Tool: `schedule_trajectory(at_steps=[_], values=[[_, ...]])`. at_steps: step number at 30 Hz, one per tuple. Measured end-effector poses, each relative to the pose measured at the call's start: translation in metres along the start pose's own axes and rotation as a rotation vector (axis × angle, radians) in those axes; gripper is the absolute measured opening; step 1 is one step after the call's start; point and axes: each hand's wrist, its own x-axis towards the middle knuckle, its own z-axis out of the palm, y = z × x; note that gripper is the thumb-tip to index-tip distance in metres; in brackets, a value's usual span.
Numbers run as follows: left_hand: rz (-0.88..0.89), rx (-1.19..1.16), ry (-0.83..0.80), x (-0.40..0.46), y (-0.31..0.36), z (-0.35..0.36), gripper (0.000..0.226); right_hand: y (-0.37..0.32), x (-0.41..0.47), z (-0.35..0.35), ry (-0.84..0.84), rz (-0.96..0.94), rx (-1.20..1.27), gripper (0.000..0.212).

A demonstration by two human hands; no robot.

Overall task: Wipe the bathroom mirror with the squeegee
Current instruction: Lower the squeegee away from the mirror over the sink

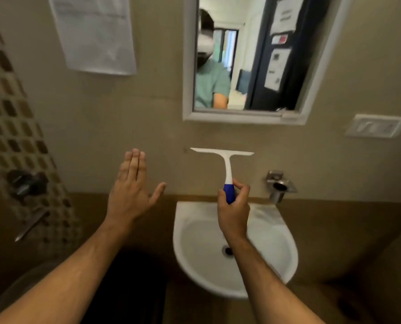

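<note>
blurred wall notice (94, 31), right hand (233, 211) gripping squeegee (225, 164)

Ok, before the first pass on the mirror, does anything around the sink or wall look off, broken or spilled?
Nothing stands out. The mirror hangs intact above the sink, which shows no spill. The right hand holds the squeegee upright below the mirror, blade level and not yet on the glass. The left hand is open, touching nothing.
</note>
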Motion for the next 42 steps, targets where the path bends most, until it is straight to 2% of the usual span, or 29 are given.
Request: schedule_trajectory(at_steps=[10, 14, 17, 25, 31, 36, 42], values=[[-0.176, 0.156, -0.209, -0.156, -0.06, 0.008, 0.094, 0.051, -0.134, 0.051, -0.261, 0.199, -0.029, 0.04], [-0.246, 0.139, -0.264, -0.2, -0.092, 0.015, 0.093, 0.066, -0.173, 0.076, -0.334, 0.307, -0.043, 0.043], [-0.293, 0.106, -0.302, -0.225, -0.125, 0.034, 0.093, 0.089, -0.196, 0.102, -0.352, 0.376, -0.076, 0.038], [-0.252, 0.046, -0.479, -0.245, -0.242, 0.113, 0.092, 0.167, -0.246, 0.217, -0.323, 0.4, -0.317, 0.026], [-0.105, 0.043, -0.587, -0.236, -0.333, 0.186, 0.09, 0.228, -0.267, 0.322, -0.268, 0.433, -0.441, 0.026], [-0.065, 0.007, -0.647, -0.249, -0.365, 0.248, 0.088, 0.28, -0.289, 0.373, -0.27, 0.532, -0.495, 0.03], [-0.14, -0.056, -0.69, -0.292, -0.391, 0.31, 0.086, 0.335, -0.317, 0.412, -0.368, 0.642, -0.538, 0.031]])
